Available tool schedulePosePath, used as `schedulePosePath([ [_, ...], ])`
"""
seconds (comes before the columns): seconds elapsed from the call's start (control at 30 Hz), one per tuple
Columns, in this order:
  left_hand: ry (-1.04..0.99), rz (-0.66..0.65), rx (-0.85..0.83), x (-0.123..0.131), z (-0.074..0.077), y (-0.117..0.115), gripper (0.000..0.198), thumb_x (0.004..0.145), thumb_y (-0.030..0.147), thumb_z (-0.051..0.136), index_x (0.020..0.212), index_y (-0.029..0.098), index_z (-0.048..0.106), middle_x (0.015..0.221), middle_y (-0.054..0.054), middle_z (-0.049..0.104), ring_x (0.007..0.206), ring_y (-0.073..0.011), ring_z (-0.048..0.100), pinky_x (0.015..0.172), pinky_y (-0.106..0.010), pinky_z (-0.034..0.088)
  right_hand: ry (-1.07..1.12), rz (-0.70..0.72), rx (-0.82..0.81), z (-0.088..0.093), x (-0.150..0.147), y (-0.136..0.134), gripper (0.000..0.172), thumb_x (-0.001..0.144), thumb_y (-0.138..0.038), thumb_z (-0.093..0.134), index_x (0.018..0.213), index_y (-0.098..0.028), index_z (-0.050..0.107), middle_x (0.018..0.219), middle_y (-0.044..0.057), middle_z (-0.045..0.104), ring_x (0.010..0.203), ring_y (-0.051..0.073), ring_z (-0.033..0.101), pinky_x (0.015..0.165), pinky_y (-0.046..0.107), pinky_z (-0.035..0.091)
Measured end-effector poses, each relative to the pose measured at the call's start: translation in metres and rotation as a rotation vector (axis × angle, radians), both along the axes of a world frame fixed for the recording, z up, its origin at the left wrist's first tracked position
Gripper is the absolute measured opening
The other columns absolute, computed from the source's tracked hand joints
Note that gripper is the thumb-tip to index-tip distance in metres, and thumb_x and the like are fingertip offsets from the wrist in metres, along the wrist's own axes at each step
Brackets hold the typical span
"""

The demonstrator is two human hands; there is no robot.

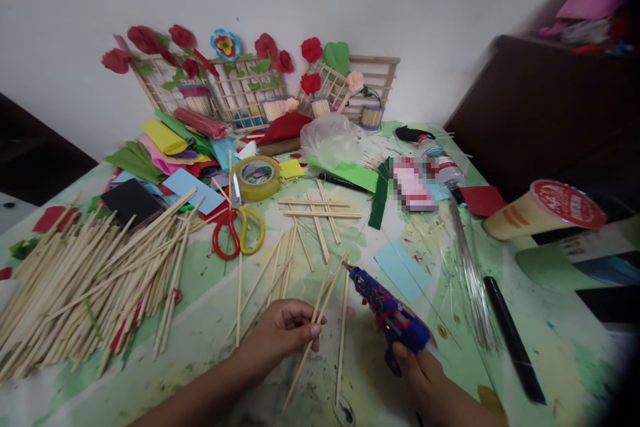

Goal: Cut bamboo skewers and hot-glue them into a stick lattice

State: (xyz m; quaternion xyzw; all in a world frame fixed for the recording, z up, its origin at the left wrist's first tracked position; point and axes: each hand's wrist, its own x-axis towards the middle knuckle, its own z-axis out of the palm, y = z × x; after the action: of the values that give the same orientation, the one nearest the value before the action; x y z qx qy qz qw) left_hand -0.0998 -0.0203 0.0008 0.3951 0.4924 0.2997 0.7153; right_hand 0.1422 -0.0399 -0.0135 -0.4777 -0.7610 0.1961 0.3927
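Observation:
My left hand [290,328] pinches two thin wooden sticks [320,303] between thumb and fingers, their upper ends angled away from me. In my right hand [423,367] is a blue glue gun [387,310], its metal nozzle pointing up-left near the tips of those sticks. A small orange light glows on its body. Just right of the left hand, a single stick [343,340] lies on the table. Beyond the hands, several sticks are laid crosswise [320,213], and more loose sticks [280,267] lie left of them.
A big pile of sticks [75,287] covers the left side. Scissors [237,230] and a tape roll [257,178] lie mid-table. Wires [473,280], a black marker-like bar [515,340] and a sealed drink cup [545,209] are at right. Paper flowers on stick lattices [250,83] line the wall.

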Motion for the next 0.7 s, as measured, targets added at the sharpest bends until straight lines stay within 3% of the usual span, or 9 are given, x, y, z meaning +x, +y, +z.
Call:
schedulePosePath([
  [0.43,-0.006,0.012,-0.008,0.0,0.001,0.0,0.029,0.061,0.041,0.072,0.074,0.015,0.066,0.053,-0.001,0.061,0.051,-0.0111,0.052,0.053,-0.022,0.034,0.034,0.072,-0.028,0.013,-0.006,0.002,0.038,0.09,-0.048,0.03,0.109,-0.023,0.053,0.098,0.008,0.063,0.095,0.024,0.06,0.082,0.037,0.051],
  [0.7,0.015,0.014,0.0,0.0,0.001,0.0,0.03,0.062,0.041,0.071,0.076,0.015,0.067,0.054,-0.001,0.061,0.052,-0.0111,0.052,0.053,-0.021,0.033,-0.008,0.054,-0.016,0.011,-0.002,-0.002,0.036,0.089,-0.046,0.035,0.118,-0.028,0.046,0.103,0.007,0.062,0.098,0.024,0.06,0.083,0.036,0.051],
])
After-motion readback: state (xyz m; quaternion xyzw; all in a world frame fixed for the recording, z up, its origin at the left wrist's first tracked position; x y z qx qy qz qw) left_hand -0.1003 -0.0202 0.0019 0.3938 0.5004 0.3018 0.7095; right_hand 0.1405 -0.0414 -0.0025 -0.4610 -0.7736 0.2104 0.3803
